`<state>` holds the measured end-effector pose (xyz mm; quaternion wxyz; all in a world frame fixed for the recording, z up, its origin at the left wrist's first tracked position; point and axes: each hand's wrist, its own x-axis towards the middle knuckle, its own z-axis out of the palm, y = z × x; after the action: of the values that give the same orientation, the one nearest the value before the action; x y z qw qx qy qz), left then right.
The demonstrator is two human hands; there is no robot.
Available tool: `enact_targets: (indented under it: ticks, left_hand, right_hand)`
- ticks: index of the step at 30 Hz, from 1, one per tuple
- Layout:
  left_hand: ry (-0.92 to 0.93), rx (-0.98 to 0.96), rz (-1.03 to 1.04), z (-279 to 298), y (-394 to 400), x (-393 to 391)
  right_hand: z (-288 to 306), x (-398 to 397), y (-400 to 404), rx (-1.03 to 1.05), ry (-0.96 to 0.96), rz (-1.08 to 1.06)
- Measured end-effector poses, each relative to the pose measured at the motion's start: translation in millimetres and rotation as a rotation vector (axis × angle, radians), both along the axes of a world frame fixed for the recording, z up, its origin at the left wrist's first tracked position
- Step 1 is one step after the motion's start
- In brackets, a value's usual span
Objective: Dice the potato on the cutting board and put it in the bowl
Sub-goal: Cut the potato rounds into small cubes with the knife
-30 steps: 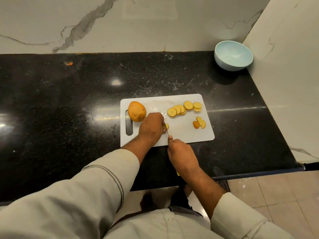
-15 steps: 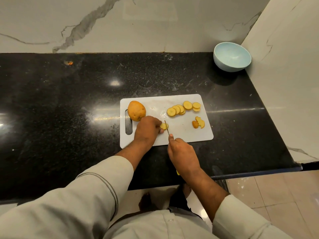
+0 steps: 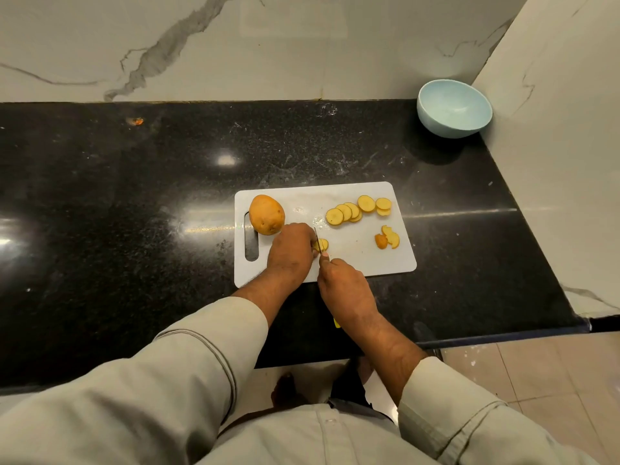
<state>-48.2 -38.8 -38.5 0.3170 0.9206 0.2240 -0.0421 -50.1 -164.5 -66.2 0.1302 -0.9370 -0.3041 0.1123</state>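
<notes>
Near six o'clock on the cutting board (image 3: 355,260), your left hand (image 3: 291,251) pins the potato piece (image 3: 322,245) while your right hand (image 3: 345,288) grips the knife (image 3: 317,239). Cut faces look wet and slippery; hold the piece by its skin sides. The bowl (image 3: 453,109) waits at two o'clock on the worktop (image 3: 134,203).

The left hand (image 3: 291,253) covers the potato piece (image 3: 322,245) it holds down on the board (image 3: 355,260); only a sliver shows beside the knuckles. The right hand (image 3: 345,290) hides nearly all the knife (image 3: 317,240), whose blade is too thin to read. A yellow bit (image 3: 337,322) pokes out under that wrist. The desk (image 3: 100,229) runs off the left edge.
</notes>
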Motion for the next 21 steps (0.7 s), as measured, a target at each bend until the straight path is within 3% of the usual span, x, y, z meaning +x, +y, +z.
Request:
enact_targets:
  ticks: [12,21]
  left_hand:
    - [0.055,-0.019,0.033,5,1,4]
    - [0.033,0.009,0.012,-1,2,6]
  right_hand:
    - [5,12,11,-0.033,0.069,0.012]
    - [4,-21,-30,-0.063,0.070,0.059]
